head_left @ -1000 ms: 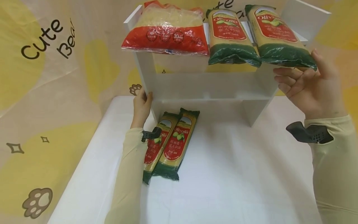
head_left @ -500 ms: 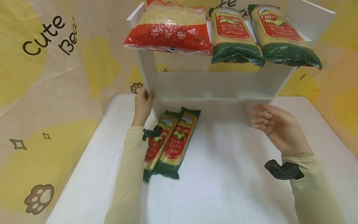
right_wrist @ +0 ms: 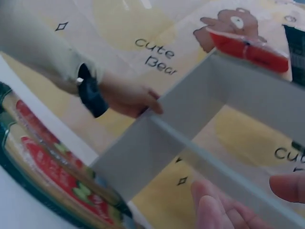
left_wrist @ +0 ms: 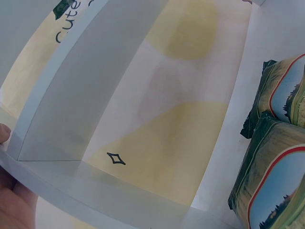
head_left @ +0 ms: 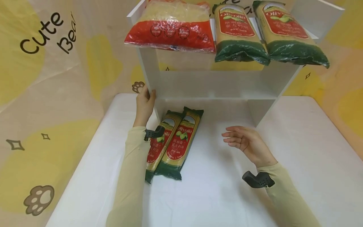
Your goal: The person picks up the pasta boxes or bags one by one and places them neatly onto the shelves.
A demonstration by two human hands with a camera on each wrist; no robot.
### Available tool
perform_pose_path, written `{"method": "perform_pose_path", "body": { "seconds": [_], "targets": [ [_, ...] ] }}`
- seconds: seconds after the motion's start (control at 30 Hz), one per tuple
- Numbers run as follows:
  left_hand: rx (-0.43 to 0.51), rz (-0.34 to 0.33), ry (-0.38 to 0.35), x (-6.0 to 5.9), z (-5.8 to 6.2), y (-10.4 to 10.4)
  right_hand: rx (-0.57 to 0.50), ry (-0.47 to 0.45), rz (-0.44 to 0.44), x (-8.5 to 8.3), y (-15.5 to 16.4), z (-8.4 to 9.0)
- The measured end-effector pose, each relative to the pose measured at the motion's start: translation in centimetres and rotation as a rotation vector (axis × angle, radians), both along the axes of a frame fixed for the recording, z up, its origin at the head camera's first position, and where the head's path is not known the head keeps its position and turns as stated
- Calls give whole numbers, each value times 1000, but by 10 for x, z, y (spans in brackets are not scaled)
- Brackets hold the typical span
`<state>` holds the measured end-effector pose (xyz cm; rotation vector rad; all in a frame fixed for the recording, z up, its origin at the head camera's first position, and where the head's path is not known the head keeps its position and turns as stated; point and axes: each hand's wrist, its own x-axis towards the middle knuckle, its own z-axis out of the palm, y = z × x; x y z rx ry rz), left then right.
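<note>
My left hand [head_left: 145, 105] grips the left side panel of the white shelf unit [head_left: 210, 85], thumb on the front edge; the left wrist view catches only part of that hand. My right hand [head_left: 248, 143] is held over the table in front of the shelf, fingers loosely bent and holding nothing. Two green-ended spaghetti packs [head_left: 181, 142] lie side by side between the hands, the left one partly behind my left forearm. On the top shelf rest a red-and-clear pasta bag [head_left: 171, 30], a spaghetti pack [head_left: 236, 30] and another spaghetti pack [head_left: 289, 33] at the right.
A white cloth covers the table [head_left: 207, 201]. The shelf's middle board [head_left: 215, 98] spans between its side panels. A patterned cloth backdrop [head_left: 65, 104] hangs behind and at both sides. The packs on top jut out over the shelf's front edge.
My right hand has let go of the right-hand spaghetti pack on the top shelf and come down and left, over the table. The left hand stays on the side panel.
</note>
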<state>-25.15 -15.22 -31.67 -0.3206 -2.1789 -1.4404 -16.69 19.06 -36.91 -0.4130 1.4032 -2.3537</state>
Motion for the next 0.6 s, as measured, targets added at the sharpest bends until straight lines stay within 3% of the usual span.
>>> {"method": "perform_pose_path", "body": {
  "seconds": [0.23, 0.6],
  "targets": [
    [31, -16, 14, -24, -22, -11, 117, -62, -17, -3, -17, -25],
    [32, -16, 16, -26, -26, -12, 216, -127, -29, -8, -36, -49]
  ]
}}
